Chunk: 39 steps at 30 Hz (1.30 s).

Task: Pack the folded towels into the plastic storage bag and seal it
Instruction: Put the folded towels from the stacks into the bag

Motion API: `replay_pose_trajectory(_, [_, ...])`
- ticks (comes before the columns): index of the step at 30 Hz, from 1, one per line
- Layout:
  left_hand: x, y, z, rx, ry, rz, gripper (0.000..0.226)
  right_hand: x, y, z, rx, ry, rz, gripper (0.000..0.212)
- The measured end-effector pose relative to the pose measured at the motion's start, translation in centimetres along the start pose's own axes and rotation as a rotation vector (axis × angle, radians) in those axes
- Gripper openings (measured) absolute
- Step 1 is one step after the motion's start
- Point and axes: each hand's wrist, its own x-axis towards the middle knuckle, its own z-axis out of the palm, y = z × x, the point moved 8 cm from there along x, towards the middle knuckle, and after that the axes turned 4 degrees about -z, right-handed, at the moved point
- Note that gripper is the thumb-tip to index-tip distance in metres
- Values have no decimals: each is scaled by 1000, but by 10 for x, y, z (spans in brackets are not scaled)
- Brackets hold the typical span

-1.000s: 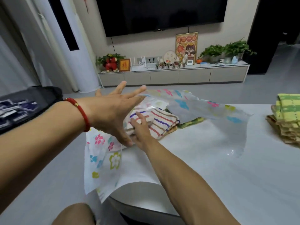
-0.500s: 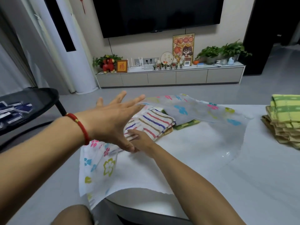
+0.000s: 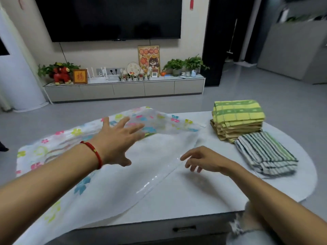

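The plastic storage bag [image 3: 155,167], clear with a coloured flower print, lies flat across the left and middle of the white table [image 3: 203,197]. Striped towels inside it show faintly through the plastic at the left [image 3: 58,149]. My left hand [image 3: 118,140], with a red bracelet on the wrist, hovers over the bag with fingers spread. My right hand [image 3: 201,160] is out of the bag, fingers loose and apart, just past the bag's clear edge. A stack of folded yellow-green towels [image 3: 237,117] and a folded green-striped towel [image 3: 265,152] sit at the table's right.
A drawer handle [image 3: 184,228] is on the table's front face. Across the grey floor stands a low TV cabinet [image 3: 123,89] with plants, frames and ornaments under a wall TV. A white cylinder column [image 3: 17,82] stands at the left.
My right hand came out of the bag and let go of the striped towels. The bag's upper layer has dropped flat over them. My view swung right, showing both towel piles.
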Motion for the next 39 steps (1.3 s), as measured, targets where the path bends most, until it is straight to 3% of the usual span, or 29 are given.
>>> replay_pose_trajectory(6, [46, 56, 9, 109, -20, 70, 93, -71, 84, -158, -455, 713, 197, 24])
replay_pose_trajectory(9, [56, 65, 18, 144, -38, 53, 94, -97, 120, -204, -589, 844, 372, 36])
replay_pose_trajectory(13, [62, 64, 23, 114, -65, 36, 103, -97, 189, -228, -467, 627, 728, 57])
replay_pose_trajectory(15, [63, 56, 22, 10, -89, 21, 106, -90, 209, -227, -451, 514, 803, 65])
replay_pose_trajectory(19, [61, 42, 20, -168, -89, 11, 110, -91, 208, -243, -476, 500, 845, 84])
replay_pose_trajectory(23, [61, 38, 18, -172, -57, 20, 114, -90, 185, -259, -503, 498, 701, 86])
replay_pose_trajectory(27, [59, 32, 12, -154, -45, -6, 117, -94, 153, -257, -157, 481, 548, 74])
replay_pose_trajectory(33, [59, 7, -8, -169, 21, -37, 122, -103, 76, -179, 549, 175, 397, 43])
replay_pose_trajectory(39, [62, -6, -33, -178, 30, -70, 120, -55, -34, -65, 588, -121, 121, 39])
